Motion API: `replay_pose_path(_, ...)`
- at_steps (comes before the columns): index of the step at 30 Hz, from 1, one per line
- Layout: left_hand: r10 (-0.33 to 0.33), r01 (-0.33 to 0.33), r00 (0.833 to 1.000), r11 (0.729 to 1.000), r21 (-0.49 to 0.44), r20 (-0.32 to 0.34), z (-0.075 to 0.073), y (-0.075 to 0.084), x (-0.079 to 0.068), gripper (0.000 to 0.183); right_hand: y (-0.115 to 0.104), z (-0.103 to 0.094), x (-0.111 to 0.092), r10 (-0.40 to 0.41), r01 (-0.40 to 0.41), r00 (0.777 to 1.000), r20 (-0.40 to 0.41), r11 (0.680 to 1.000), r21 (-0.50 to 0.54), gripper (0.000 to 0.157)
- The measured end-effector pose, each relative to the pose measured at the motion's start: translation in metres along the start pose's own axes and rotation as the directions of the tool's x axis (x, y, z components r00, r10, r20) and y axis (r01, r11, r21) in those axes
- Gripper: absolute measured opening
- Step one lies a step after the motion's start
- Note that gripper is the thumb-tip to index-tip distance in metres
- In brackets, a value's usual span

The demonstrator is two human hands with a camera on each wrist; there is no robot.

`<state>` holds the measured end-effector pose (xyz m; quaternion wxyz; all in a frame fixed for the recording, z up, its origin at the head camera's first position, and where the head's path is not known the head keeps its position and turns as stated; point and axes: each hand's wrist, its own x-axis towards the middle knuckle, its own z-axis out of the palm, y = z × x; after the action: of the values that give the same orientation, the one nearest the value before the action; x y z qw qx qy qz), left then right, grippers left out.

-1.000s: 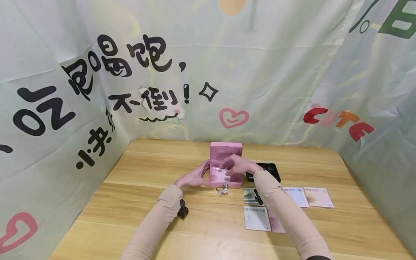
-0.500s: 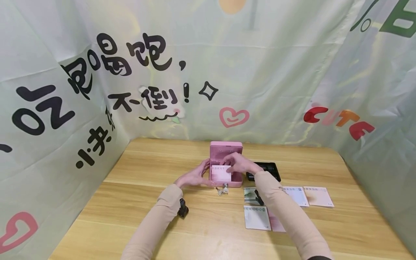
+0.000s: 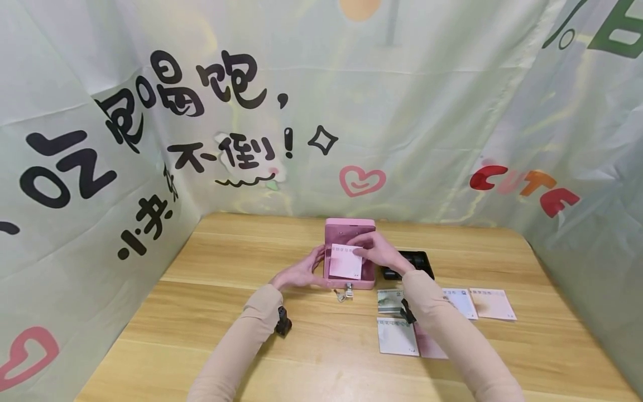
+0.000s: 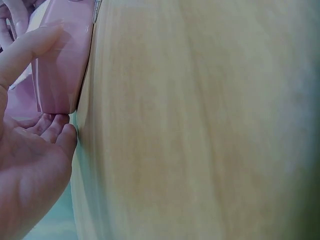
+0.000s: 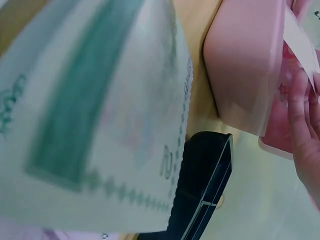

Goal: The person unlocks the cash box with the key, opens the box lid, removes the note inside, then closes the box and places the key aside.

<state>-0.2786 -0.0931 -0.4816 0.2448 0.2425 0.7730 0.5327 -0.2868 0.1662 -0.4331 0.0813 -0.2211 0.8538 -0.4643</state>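
An open pink cash box (image 3: 365, 284) stands near the back of the table, lid raised. My left hand (image 3: 300, 273) grips its left end; in the left wrist view the thumb lies along one face and the fingers (image 4: 55, 127) curl at the end. Over the box's inside, my right hand (image 3: 375, 250) pinches a pink banknote (image 3: 344, 266) by its right edge, tilted up above the front rim. More pink printed paper with a "100" shows inside the box in the right wrist view. A lock with small keys (image 3: 341, 296) hangs at the front.
Right of the box sits a black tray (image 3: 421, 263). Several banknotes lie in two rows at the right: green (image 3: 388, 301), pale grey-green (image 3: 397, 337), pink (image 3: 431, 345), blue (image 3: 462, 303) and brownish (image 3: 492, 305). My right forearm passes over some of them. A printed cloth (image 3: 427, 139) encloses the table.
The right hand has drawn the pink banknote upward from lying in the box to standing tilted, and shifted slightly right. My left hand has stayed on the box.
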Motion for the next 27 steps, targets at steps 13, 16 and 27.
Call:
replay_pose_path(13, 0.027, -0.027, 1.000, 1.000, -0.003, 0.003, 0.000, -0.001, 0.001, 0.115, -0.009, -0.013, -0.024, 0.047, -0.032, 0.988, -0.147, 0.994, 0.104, 0.027)
replay_pose_path(16, 0.022, -0.022, 1.000, 1.000, 0.000, 0.001, -0.001, -0.001, 0.001, 0.115, -0.010, -0.016, -0.032, 0.072, -0.054, 0.984, -0.165, 0.992, 0.115, 0.027)
replay_pose_path(27, 0.012, -0.012, 1.000, 1.000, 0.009, 0.002, -0.001, 0.000, 0.000, 0.115, -0.010, -0.024, -0.065, 0.092, -0.051, 0.959, -0.269, 0.986, 0.157, 0.028)
